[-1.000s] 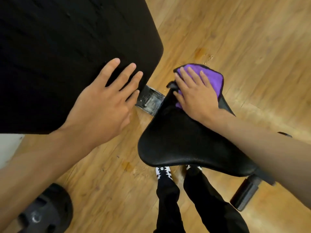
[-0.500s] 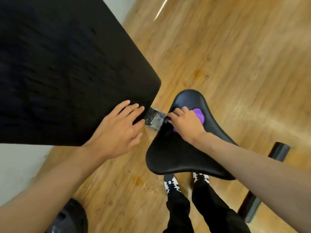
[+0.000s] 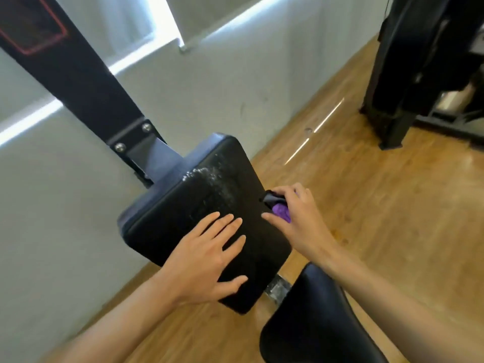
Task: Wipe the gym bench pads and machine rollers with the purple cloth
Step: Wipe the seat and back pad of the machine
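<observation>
While the left hand [image 3: 207, 260] lies flat on the lower half of the back pad [image 3: 183, 213], fingers straight and spread, the right hand [image 3: 296, 221] sits at the pad's right edge, fingers and thumb curled round the purple cloth [image 3: 281, 212]. The cloth is bunched into a small wad; only a bit of purple shows between thumb and fingers. I cannot tell whether the wad touches the pad.

Whitish residue [image 3: 214, 176] streaks the pad near its top edge, not yet wiped.

Risks, as judged:
- A wad this tight gives little contact, so it would likely smear the residue rather than lift it. Opening it out first looks wise.
- The left hand covers part of the surface; that patch gets missed unless the hand shifts.
- A stroke run off the right edge could drop the cloth onto the floor [image 3: 379, 205].

Room to move:
- The right edge is open over bare floor.
- The left edge is close to the wall [image 3: 65, 218], so there is little sweep there.
- The top edge runs under the bolted frame post [image 3: 86, 82].
- The bottom corner sits just beside a metal bracket [image 3: 277, 288] and the seat pad [image 3: 314, 323], under the right forearm.
</observation>
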Demonstrator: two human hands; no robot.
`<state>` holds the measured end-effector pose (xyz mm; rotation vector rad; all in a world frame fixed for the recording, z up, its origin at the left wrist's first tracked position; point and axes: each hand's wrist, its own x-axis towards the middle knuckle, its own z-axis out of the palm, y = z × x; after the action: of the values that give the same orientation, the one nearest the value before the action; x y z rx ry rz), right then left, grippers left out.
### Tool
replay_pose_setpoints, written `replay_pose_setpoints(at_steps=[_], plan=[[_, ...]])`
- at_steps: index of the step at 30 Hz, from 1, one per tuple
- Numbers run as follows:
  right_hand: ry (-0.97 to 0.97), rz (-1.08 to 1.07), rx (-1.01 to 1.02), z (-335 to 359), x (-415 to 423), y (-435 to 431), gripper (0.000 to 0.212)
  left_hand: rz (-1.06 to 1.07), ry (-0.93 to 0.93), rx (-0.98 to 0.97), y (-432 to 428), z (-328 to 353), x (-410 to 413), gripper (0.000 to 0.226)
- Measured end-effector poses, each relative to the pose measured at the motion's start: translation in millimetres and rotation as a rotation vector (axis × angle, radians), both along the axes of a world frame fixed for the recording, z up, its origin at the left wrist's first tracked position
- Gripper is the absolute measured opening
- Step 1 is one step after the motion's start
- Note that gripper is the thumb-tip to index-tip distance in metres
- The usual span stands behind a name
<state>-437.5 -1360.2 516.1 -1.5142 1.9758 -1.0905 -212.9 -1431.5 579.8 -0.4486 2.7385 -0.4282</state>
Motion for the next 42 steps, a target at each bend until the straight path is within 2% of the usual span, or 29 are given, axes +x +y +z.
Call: replay_pose_setpoints(at_steps=[6,13,15,18,20,23,27,29,31,35,38,40,42], plan=[[0.123,0.22,-0.185,117,24,-71,0.055,-0.059,0.065,-0.093,-25,55,33,0.072],[0.314,0.581,-0.267,154,19,-150,0.039,-0.149,0.162,-0.202,-51,63,51,0.073],[0.482,0.715,-0.28,149,13,-164,0.04,-0.174,0.141,-0.227,-59,61,54,0.073],[0.88,0.868,-0.33,136,-3,-175,0.048,-0.223,0.102,-0.261,-63,56,56,0.074],[0.975,0.901,-0.321,137,-16,-181,0.053,-0.219,0.084,-0.274,-64,54,56,0.075],[0.938,0.959,-0.316,141,-9,-189,0.056,-0.234,0.066,-0.295,-65,50,54,0.073],[0.988,1.212,-0.328,149,60,-206,0.056,-0.254,0.058,-0.352,-68,45,55,0.069],[1.026,1.268,-0.4,152,79,-212,0.056,-0.252,0.051,-0.366,-69,47,56,0.069],[1.078,1.273,-0.468,147,64,-211,0.059,-0.262,0.039,-0.366,-67,45,57,0.069],[1.093,1.239,-0.433,147,9,-206,0.07,-0.258,0.063,-0.414,-70,39,54,0.07],[1.216,1.251,-0.688,142,66,-214,0.058,-0.264,0.07,-0.427,-74,39,54,0.07],[1.194,1.345,-0.688,134,113,-213,0.054,-0.241,0.04,-0.408,-72,38,55,0.07],[1.138,1.401,-0.654,137,114,-209,0.055,-0.187,0.035,-0.386,-67,37,57,0.069]])
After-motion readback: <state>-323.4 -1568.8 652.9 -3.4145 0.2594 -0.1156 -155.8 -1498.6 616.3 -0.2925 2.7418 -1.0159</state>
